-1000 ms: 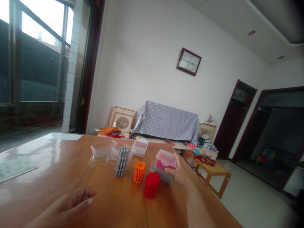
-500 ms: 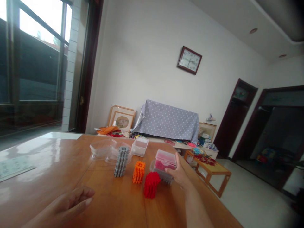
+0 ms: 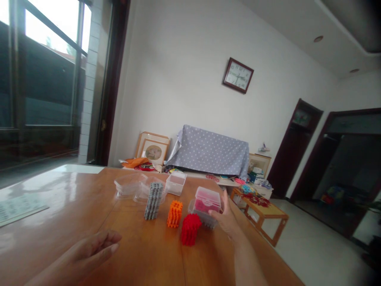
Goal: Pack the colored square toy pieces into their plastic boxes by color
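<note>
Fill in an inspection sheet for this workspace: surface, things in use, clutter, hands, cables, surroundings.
Surface: glossy wooden table, light reflecting at left.
Things in use: pink-filled box stacked on a clear lower box; red stack, orange stack and gray stack standing nearby.
Clutter: clear plastic containers, whitish box, printed sheet.
Hands: right hand spread beside the pink-filled box, contact unclear; left hand loosely curled, nothing visible in it.
Cables: nothing seen.
Surroundings: dotted cloth, wall clock, low wooden stand.
</note>
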Tool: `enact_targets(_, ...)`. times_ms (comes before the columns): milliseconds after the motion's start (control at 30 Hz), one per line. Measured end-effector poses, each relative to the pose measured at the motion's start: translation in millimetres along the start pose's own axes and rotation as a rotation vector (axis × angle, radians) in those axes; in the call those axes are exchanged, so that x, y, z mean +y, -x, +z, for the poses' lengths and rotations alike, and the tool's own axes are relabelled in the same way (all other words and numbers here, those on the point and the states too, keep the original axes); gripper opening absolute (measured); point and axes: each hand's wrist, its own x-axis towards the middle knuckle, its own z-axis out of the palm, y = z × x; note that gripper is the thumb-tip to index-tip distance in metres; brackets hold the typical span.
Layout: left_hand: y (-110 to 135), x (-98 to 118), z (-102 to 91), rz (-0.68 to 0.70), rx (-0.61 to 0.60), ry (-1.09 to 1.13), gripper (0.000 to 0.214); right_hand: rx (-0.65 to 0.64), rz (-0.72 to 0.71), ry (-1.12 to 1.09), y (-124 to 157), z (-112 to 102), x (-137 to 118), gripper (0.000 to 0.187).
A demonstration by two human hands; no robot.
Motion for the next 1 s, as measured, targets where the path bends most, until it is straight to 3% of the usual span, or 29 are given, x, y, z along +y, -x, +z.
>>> enact_targets(200,7,14,-17.0,0.065,-0.053,0.054,0.046,0.160,-0.097,0.239,10,-2,-3,0.108)
enact_targets(433,13,26,-17.8,0.005,-0.032,0.000,0.051,0.369,-0.214,0.253,14,10,-7,0.080)
enact_targets(667,8,19,-10.9,-0.070,0.013,0.030,0.051,0.184,-0.423,0.614,-3,0,2,0.046)
enact_targets(800,4,8,-4.6,-0.047,0.014,0.016,0.051,0.177,-0.395,0.726,-1,2,6,0.038)
enact_targets(1000,2,-2,-2.3,-0.068,-0.006,-0.064,0.053,0.199,-0.377,0.710,-2,7,12,0.034)
